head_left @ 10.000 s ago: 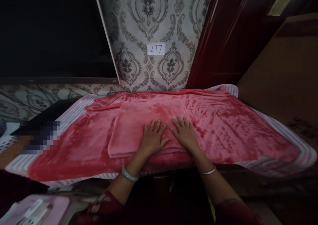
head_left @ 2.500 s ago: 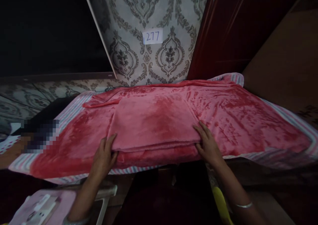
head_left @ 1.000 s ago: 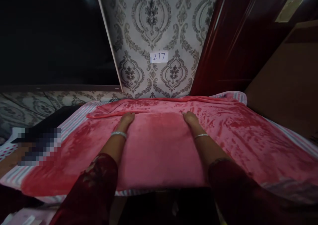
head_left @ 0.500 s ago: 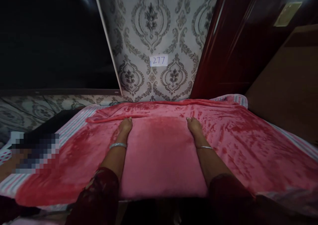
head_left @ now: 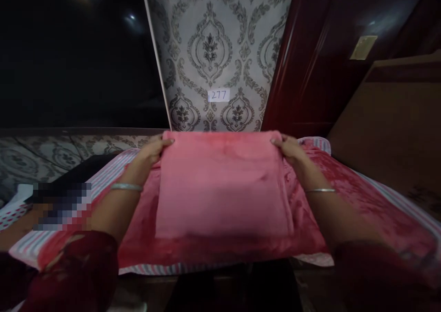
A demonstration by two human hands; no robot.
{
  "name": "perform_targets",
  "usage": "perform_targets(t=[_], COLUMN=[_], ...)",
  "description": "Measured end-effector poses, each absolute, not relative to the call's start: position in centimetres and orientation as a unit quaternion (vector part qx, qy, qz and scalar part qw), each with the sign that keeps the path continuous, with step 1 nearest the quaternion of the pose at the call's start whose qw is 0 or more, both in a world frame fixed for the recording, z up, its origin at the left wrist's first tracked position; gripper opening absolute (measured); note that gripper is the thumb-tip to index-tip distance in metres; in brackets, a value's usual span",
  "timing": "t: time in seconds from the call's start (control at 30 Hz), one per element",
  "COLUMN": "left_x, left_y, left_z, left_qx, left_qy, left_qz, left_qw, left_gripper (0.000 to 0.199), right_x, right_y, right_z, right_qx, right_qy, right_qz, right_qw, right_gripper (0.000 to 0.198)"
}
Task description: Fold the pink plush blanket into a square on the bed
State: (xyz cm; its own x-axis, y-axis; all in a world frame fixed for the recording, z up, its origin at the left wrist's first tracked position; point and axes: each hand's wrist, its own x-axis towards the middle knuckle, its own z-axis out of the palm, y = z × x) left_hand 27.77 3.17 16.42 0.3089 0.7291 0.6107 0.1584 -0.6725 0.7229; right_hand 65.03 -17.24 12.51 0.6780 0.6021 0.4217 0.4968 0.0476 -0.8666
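Note:
A folded pink plush cloth (head_left: pixel 220 188), a smooth rectangle, is held up by its two far corners in front of me. My left hand (head_left: pixel 155 149) pinches the far left corner, thumb on top. At the far right corner my right hand (head_left: pixel 287 147) grips in the same way, its other fingers hidden behind the cloth. The cloth tilts, its near edge low over a red plush blanket (head_left: pixel 344 192) that is spread out beneath. Whether that near edge touches the blanket, I cannot tell.
A striped sheet (head_left: pixel 172 269) shows around the blanket's borders. Behind stand a patterned wall with a paper label (head_left: pixel 218 95), a large dark screen (head_left: pixel 76 64) at left and a brown panel (head_left: pixel 396 128) at right. Part of another person's arm (head_left: pixel 14 231) shows at far left, beside a blurred patch.
The folded cloth has been lifted off the blanket by its far corners. Both hands have risen and moved slightly apart, and the view has tilted up a little.

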Motion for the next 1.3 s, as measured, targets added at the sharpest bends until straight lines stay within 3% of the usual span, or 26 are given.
perform_targets(t=[0.1, 0.23, 0.3, 0.4, 0.53, 0.63, 0.83, 0.97, 1.13, 1.3], left_x=[27.3, 25.1, 23.3, 20.4, 17.6, 16.7, 16.7, 21.3, 30.8, 33.5], left_y=[4.1, 2.9, 1.4, -1.2, -4.6, -6.3, -6.6, -6.6, -10.2, -13.8], left_z=[21.2, 23.7, 20.8, 11.9, 0.1, -2.9, 0.4, 3.3, 4.1, -0.6], left_qx=[0.739, 0.786, 0.819, 0.864, 0.926, 0.930, 0.908, 0.913, 0.974, 0.992], left_qy=[0.306, 0.247, 0.244, 0.239, 0.178, 0.219, 0.248, 0.245, 0.138, 0.082], left_qz=[0.497, 0.516, 0.492, 0.437, 0.323, 0.279, 0.285, 0.292, 0.173, 0.092], left_qw=[0.335, 0.233, 0.166, 0.074, 0.076, 0.099, 0.181, 0.143, 0.048, 0.008], left_gripper=[0.042, 0.056, 0.047, 0.024, 0.015, 0.023, 0.024, 0.037, 0.045, 0.075], right_x=[65.7, 64.7, 63.5, 61.7, 59.5, 58.8, 59.5, 58.2, 56.2, 56.0], right_y=[-18.4, -22.4, -25.0, -28.8, -32.4, -33.7, -35.4, -32.2, -22.2, -17.3], right_z=[18.5, 20.9, 17.5, 7.8, -4.9, -8.9, -6.3, -2.3, 0.6, 0.2], right_qx=[-0.654, -0.587, -0.590, -0.634, -0.639, -0.653, -0.681, -0.711, -0.609, -0.572], right_qy=[-0.405, -0.469, -0.485, -0.512, -0.587, -0.580, -0.561, -0.505, -0.684, -0.772], right_qz=[-0.028, -0.219, -0.270, -0.270, -0.203, -0.188, -0.102, -0.103, -0.039, 0.028], right_qw=[0.638, 0.622, 0.586, 0.512, 0.454, 0.450, 0.459, 0.478, 0.400, 0.276], right_gripper=[0.029, 0.037, 0.029, 0.024, 0.027, 0.028, 0.023, 0.037, 0.046, 0.051])
